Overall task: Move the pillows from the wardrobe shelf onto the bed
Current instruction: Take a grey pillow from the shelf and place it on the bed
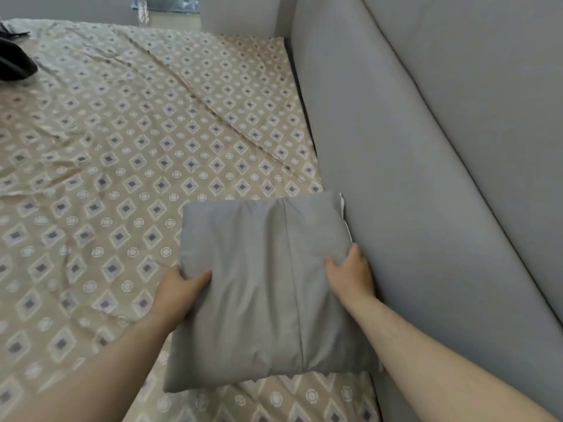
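no readable text anywhere.

pillow (262, 287) on bed (122, 166), right edge against headboard (411, 178).

pillow (262, 287) | grey, creased | flat on bed (122, 147) | against headboard

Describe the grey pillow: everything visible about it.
The pillow is plain grey, soft, creased fabric with a lengthwise seam; a white edge shows at its far right corner. It lies over the patterned bedsheet, right side against the grey headboard. The left hand and right hand grip its sides.
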A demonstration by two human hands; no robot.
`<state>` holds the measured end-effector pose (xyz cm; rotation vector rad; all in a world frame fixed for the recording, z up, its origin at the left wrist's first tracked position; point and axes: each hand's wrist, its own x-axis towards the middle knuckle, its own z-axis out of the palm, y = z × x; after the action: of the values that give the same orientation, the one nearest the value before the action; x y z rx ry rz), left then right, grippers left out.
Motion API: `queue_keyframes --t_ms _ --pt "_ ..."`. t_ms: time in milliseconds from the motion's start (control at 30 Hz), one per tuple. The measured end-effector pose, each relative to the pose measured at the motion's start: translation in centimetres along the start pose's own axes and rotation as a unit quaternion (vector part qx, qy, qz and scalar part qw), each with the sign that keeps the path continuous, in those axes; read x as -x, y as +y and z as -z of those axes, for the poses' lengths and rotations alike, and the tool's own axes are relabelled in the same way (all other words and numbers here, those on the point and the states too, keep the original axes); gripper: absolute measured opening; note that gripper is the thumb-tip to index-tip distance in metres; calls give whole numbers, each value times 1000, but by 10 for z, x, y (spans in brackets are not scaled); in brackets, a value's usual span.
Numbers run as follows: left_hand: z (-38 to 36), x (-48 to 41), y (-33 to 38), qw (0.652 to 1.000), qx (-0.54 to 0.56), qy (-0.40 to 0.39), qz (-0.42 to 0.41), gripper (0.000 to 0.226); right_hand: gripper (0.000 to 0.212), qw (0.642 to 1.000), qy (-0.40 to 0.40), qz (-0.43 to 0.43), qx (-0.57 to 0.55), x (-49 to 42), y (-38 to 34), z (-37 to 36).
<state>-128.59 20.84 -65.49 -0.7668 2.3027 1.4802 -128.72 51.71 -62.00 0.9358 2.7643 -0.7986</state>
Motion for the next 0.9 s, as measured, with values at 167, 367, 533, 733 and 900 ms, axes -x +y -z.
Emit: queue_keyframes --t_ms 167,367,533,733,900 --pt "-15 -14 -29 999 -32 14 30 44 73 990 -81 34 107 -14 18 -30" --pt "-10 -18 -19 970 -209 67 -101 88 78 957 20 144 253 -2 5 -42" --pt "-25 -27 -5 851 -393 19 -348 103 80 937 -44 236 252 -8 -4 -67" --pt "-47 -47 -38 846 -453 7 -281 103 84 933 -46 220 282 -21 17 -99" --pt "-46 -49 -36 846 -454 -4 -278 103 84 931 -60 209 293 -22 14 -99"
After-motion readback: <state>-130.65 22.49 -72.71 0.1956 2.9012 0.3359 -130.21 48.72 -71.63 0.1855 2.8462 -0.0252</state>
